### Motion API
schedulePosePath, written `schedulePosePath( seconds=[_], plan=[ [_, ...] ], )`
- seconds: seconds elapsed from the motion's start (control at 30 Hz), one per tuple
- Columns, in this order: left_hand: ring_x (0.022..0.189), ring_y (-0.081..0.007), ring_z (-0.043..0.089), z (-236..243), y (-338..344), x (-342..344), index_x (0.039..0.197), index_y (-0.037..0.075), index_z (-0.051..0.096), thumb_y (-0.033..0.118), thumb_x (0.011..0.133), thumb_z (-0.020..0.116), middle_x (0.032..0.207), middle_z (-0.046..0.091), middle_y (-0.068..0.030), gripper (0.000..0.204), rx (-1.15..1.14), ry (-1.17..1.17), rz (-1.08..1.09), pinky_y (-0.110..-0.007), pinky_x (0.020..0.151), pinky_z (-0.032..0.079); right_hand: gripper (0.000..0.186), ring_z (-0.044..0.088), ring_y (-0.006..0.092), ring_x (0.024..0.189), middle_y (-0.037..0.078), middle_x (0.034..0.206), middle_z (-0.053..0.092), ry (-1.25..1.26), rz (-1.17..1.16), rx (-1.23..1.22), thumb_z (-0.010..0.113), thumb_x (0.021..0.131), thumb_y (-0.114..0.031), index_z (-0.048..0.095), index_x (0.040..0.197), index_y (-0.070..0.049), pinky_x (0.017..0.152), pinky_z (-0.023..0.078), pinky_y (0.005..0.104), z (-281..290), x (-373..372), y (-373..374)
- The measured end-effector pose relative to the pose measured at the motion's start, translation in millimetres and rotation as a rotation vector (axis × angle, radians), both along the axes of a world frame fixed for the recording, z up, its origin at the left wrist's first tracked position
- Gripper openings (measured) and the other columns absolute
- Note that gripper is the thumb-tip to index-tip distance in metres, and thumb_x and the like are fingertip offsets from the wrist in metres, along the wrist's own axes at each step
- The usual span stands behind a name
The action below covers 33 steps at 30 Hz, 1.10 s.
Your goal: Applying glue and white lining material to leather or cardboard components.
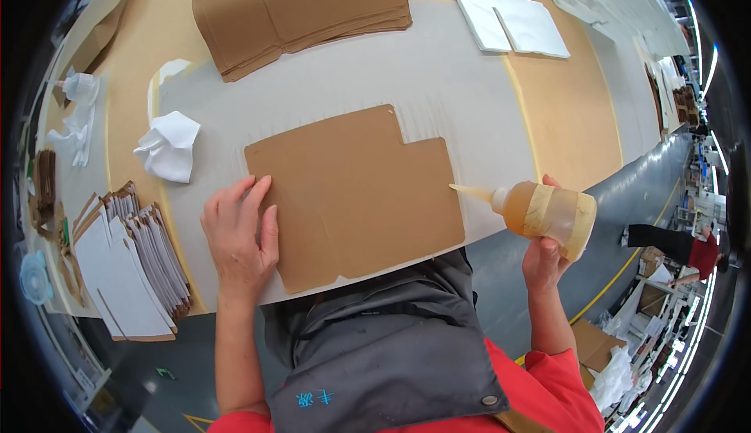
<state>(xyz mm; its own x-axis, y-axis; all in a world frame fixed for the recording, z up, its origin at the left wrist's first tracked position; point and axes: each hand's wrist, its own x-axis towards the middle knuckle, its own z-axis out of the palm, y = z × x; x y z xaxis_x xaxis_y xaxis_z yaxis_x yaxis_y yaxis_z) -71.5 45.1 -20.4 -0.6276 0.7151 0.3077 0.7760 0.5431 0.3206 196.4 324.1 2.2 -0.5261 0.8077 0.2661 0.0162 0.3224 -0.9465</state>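
A flat brown piece with a notched upper right corner lies at the table's near edge. My left hand rests at its left edge, fingers stretched out and their tips touching its surface. In my right hand is a squeeze bottle of amber liquid, tilted on its side and wrapped with yellowish tape. Its thin nozzle points left, with the tip at the piece's right edge. Whether the tip touches it, I cannot tell.
Beyond the piece lies a stack of brown sheets. White folded pieces are at the far right. A crumpled white cloth and a stack of white-faced, brown-edged pieces sit to the left. Another person stands at the right.
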Motion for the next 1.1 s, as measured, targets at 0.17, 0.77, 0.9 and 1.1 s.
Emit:
schedulePosePath(
  seconds=[0.17, 0.77, 0.9, 1.1],
  plan=[
    [0.111, -0.0294, 0.052, -1, 0, 0, 0.124, 0.010, 0.065, 0.008, 0.083, 0.068, 0.124, 0.059, -0.0065, 0.041, 0.011, 0.024, -0.002, -0.041, 0.098, 0.040, 0.102, 0.055, 0.0378, 0.126, 0.027, 0.138, 0.050, -0.022, -0.009, -0.042, 0.079, 0.076, -0.061, 0.023, 0.140, -0.007, 0.104, 0.048, 0.0511, 4, 19, -12],
    [0.113, -0.0280, 0.052, -3, -2, 0, 0.124, 0.011, 0.064, 0.008, 0.084, 0.068, 0.123, 0.060, -0.0049, 0.039, 0.017, 0.066, -0.009, -0.041, 0.099, 0.039, 0.088, 0.051, 0.0312, 0.132, 0.025, 0.143, 0.048, 0.042, -0.048, -0.147, 0.073, 0.084, -0.056, 0.037, 0.146, -0.006, 0.108, 0.045, 0.0476, -7, 57, -41],
    [0.113, -0.0270, 0.052, -3, -2, 1, 0.123, 0.011, 0.065, 0.008, 0.086, 0.067, 0.123, 0.060, -0.0045, 0.037, 0.023, 0.061, -0.005, -0.040, 0.098, 0.039, 0.089, 0.051, 0.0325, 0.132, 0.025, 0.145, 0.046, 0.048, -0.013, -0.228, 0.074, 0.083, -0.056, 0.037, 0.146, -0.005, 0.108, 0.044, 0.0482, -7, 48, -53],
    [0.112, -0.0254, 0.052, -2, -3, 2, 0.121, 0.011, 0.068, 0.011, 0.090, 0.063, 0.122, 0.060, -0.0038, 0.031, 0.017, 0.058, 0.015, -0.039, 0.095, 0.039, 0.092, 0.053, 0.0389, 0.129, 0.025, 0.146, 0.046, 0.039, 0.094, -0.318, 0.076, 0.082, -0.056, 0.036, 0.147, -0.004, 0.108, 0.044, 0.0518, -4, 29, -70]
  ],
)
